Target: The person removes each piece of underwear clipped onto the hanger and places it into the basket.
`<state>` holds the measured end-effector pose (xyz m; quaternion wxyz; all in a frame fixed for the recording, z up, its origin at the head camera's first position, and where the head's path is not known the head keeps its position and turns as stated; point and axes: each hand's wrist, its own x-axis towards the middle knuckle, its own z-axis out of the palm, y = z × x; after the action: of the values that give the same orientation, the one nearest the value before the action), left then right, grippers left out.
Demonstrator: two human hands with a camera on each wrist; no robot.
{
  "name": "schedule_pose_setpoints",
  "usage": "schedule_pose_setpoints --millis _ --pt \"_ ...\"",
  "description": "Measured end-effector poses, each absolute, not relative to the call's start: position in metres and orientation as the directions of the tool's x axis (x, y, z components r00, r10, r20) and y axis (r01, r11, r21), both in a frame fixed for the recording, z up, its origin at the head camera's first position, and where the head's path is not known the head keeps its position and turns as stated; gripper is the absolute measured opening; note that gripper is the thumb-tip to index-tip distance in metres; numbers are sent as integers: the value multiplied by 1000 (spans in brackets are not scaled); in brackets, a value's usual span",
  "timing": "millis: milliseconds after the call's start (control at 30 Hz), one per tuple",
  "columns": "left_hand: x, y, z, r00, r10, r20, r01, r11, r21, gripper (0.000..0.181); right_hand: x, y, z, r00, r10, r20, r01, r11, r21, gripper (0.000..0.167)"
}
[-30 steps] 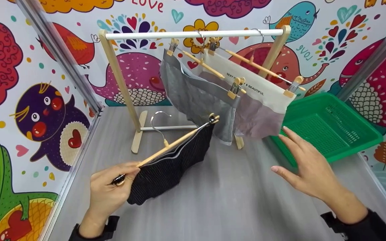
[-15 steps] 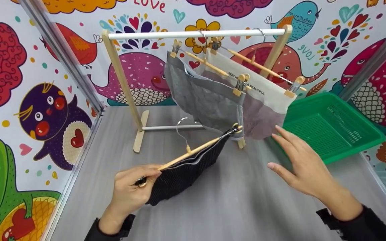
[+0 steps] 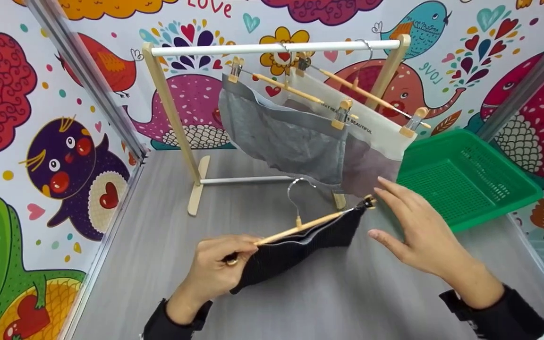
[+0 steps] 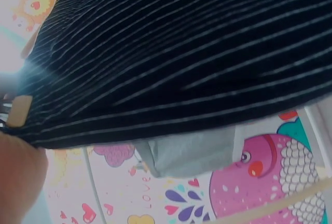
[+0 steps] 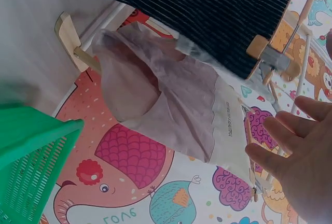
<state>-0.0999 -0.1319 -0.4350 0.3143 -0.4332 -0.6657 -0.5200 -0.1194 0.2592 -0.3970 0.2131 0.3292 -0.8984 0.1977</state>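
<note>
My left hand [image 3: 220, 264] pinches the left end of a wooden clip hanger [image 3: 300, 227]. From this hanger hangs a black garment [image 3: 295, 257] with thin white stripes, which fills much of the left wrist view. Its metal hook [image 3: 293, 191] points up, free of the rack bar. My right hand [image 3: 420, 231] has its fingers extended and holds nothing. It is close to the hanger's right clip [image 3: 369, 202], and a gap shows between them in the right wrist view. The left clip is mostly hidden by my left hand.
A wooden rack with a white bar [image 3: 215, 49] stands behind the hands. On it hang a grey garment [image 3: 281, 137] and a white-and-mauve garment [image 3: 371, 160], both on clip hangers. A green basket [image 3: 494, 205] stands at right. Patterned walls enclose the grey table [image 3: 144, 226].
My left hand has moved right with the hanger and black garment, bringing its right clip near my right hand. My right hand has shifted slightly left. The grey garment has swung on the bar.
</note>
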Motion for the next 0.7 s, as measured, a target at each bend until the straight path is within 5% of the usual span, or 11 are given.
schedule_pose_setpoints --millis 400,700 --pt "-109 -102 -439 -447 302 842 887 29 460 33 -125 255 -405 -656 -548 519 -713 675 -189 51" --pt "-114 -89 -439 -451 319 834 882 17 471 31 -137 256 -416 -508 -601 617 -829 536 -160 20"
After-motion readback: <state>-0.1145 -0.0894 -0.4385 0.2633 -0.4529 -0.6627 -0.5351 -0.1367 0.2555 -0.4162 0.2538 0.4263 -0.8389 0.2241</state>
